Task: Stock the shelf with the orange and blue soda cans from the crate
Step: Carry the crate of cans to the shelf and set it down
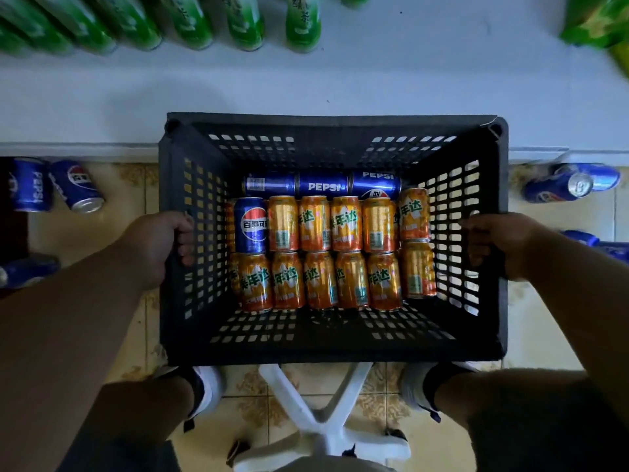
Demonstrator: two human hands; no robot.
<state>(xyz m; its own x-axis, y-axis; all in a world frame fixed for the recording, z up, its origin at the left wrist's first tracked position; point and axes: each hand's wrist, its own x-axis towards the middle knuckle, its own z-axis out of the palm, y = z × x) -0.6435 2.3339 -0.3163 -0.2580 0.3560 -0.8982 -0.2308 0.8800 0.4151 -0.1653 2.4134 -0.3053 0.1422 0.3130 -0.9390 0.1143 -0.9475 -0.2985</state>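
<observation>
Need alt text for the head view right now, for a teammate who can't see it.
Both hands, left hand and right hand, grip the sides of a black slotted crate holding orange soda cans and blue Pepsi cans lying flat. Ahead, a white shelf carries green bottles; more Pepsi cans stand below.

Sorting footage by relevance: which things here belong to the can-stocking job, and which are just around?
Job: black crate, gripped by left hand and right hand; orange cans; blue cans; white shelf.

Just around: green bottles, white chair base.
</observation>
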